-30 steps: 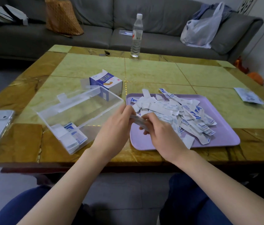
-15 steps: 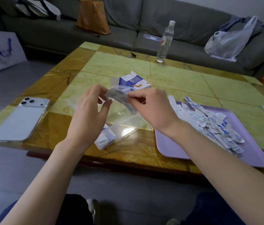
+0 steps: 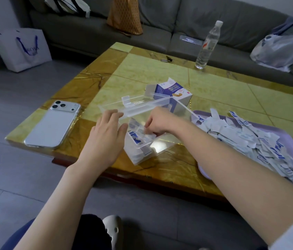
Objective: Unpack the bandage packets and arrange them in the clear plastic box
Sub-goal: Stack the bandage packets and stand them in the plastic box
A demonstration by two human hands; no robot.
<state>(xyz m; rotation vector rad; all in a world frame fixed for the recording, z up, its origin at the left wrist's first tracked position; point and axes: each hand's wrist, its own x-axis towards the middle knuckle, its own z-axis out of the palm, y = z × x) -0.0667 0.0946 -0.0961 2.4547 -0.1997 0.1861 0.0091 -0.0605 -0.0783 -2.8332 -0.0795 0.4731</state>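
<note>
Right hand point(image 3: 157, 123) pinches bandage packets point(image 3: 137, 131) inside clear plastic box point(image 3: 163, 149), near end; left hand point(image 3: 106, 136), fingers straight, braces left wall.

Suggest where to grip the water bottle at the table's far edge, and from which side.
Probably best: wrap the water bottle round its mid-body from the near side. It stands upright and capped, with bare table in front and the sofa close behind.
</note>
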